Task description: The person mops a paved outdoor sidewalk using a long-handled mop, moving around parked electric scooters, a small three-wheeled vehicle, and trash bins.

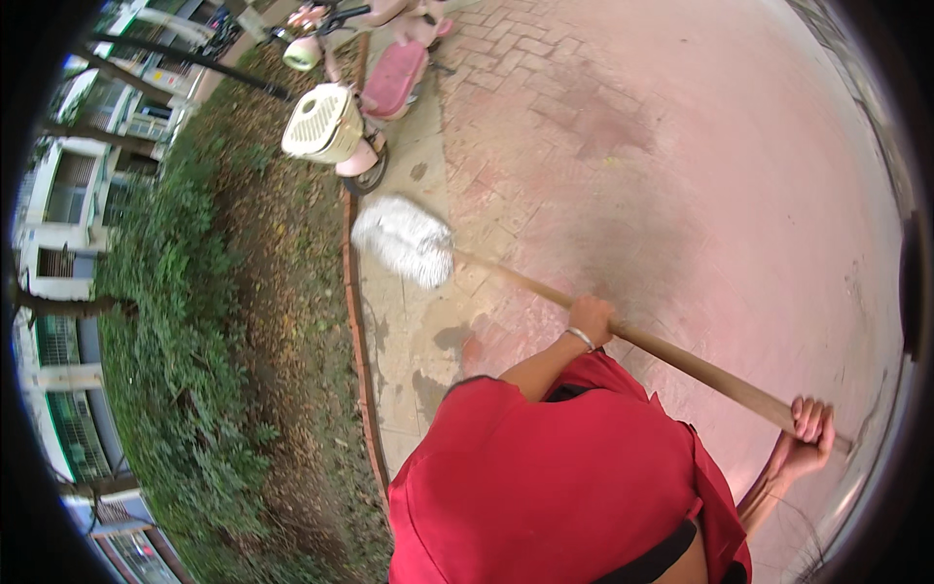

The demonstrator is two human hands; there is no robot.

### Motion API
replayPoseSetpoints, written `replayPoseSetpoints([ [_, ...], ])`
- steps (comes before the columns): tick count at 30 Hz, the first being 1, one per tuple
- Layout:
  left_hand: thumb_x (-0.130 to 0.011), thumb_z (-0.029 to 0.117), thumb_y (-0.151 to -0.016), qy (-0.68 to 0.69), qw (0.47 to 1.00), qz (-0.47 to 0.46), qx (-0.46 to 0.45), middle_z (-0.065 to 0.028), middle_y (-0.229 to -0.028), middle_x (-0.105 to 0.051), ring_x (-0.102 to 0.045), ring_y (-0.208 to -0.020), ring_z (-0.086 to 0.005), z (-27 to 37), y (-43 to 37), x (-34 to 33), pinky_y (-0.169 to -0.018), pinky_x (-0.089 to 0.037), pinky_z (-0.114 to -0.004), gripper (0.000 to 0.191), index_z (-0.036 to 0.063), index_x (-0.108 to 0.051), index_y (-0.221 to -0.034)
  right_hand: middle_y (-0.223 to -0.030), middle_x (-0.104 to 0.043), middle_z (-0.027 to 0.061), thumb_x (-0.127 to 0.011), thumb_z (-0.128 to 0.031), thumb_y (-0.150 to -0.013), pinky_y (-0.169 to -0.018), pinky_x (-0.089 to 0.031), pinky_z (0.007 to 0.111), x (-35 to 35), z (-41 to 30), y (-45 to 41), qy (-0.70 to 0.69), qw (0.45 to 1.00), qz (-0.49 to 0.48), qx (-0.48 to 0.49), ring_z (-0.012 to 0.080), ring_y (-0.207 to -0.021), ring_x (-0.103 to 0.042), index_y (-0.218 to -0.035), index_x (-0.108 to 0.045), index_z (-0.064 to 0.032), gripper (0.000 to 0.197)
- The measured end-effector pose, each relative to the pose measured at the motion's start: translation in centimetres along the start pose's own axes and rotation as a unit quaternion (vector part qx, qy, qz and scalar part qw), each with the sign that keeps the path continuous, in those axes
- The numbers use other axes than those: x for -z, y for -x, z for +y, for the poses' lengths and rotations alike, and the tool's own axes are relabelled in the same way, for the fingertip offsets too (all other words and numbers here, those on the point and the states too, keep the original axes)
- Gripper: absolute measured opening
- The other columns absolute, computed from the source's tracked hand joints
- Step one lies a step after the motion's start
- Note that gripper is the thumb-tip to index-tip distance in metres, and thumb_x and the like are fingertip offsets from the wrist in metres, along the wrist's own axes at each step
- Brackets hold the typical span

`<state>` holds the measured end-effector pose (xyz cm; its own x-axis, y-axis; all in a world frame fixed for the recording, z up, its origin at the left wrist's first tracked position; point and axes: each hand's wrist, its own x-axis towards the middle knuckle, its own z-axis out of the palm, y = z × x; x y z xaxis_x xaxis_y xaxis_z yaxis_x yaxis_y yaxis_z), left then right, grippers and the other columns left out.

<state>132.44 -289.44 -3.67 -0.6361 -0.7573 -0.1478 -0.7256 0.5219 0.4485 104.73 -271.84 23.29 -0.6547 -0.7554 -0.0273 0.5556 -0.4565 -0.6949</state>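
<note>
A wooden mop handle (693,369) slants across the view, from lower right to upper left. My left hand (591,321), with a silver-coloured bracelet at the wrist, grips it around its middle. Near its upper end, at the right, my right hand (810,431) has its fingers wrapped around the wood. At the far end is a white, shaggy mop head (408,237), slightly blurred. It appears over the pale paving beside the brick edging; whether it touches the ground I cannot tell. My red top (554,489) fills the bottom of the view.
A pink scooter (394,80) with a cream front basket (321,124) stands beyond the mop head. Low brick edging (354,306) borders a planted bed with green shrubs (175,350). Reddish paving (744,182) with dark patches lies at the right. A building (66,292) rises at the far left.
</note>
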Motion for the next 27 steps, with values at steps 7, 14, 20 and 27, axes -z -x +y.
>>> replayPoseSetpoints([
  [7,-0.065,0.014,-0.058,-0.026,0.977,-0.097,-0.188,-0.0147,-0.075,-0.062,-0.058,-0.08,-0.0327,11.7,-10.0,-0.4,-0.077,-0.043,-0.04,0.01,0.0086,-0.065,-0.067,-0.054,-0.02,-0.0012,-0.042,-0.007,-0.083,-0.066,-0.03,0.03,5.3,-5.8,11.1,0.026,0.969,0.161,0.186,0.012,-0.054,-0.026,-0.057,-0.023,-0.015,0.034],
  [14,-0.063,0.019,-0.064,0.012,0.957,-0.05,-0.286,-0.0172,-0.086,-0.06,-0.054,-0.091,-0.0323,24.1,-11.0,-3.2,-0.088,-0.036,-0.042,0.018,0.0057,-0.066,-0.076,-0.051,-0.022,0.0001,-0.041,-0.005,-0.083,-0.063,-0.029,0.03,13.2,-13.7,17.1,0.023,0.945,0.153,0.29,0.0124,-0.049,-0.025,-0.055,-0.025,-0.0146,0.033],
  [20,-0.063,0.023,-0.06,0.089,0.955,0.003,-0.282,-0.0119,-0.079,-0.058,-0.053,-0.083,-0.0297,25.2,0.4,-6.7,-0.078,-0.037,-0.046,0.018,0.0104,-0.061,-0.073,-0.052,-0.024,0.0006,-0.039,-0.005,-0.087,-0.057,-0.028,0.028,23.4,-22.1,19.8,-0.014,0.966,0.093,0.241,0.0117,-0.048,-0.023,-0.056,-0.025,-0.0136,0.035],
  [27,-0.063,0.021,-0.058,0.024,0.999,0.026,-0.011,-0.0104,-0.062,-0.058,-0.058,-0.062,-0.0321,9.7,6.1,-5.1,-0.056,-0.045,-0.043,0.009,0.0128,-0.059,-0.06,-0.053,-0.021,-0.004,-0.043,-0.009,-0.09,-0.049,-0.026,0.023,17.0,-7.0,2.3,-0.082,0.996,0.03,0.008,0.0073,-0.047,-0.02,-0.06,-0.026,-0.0138,0.034],
])
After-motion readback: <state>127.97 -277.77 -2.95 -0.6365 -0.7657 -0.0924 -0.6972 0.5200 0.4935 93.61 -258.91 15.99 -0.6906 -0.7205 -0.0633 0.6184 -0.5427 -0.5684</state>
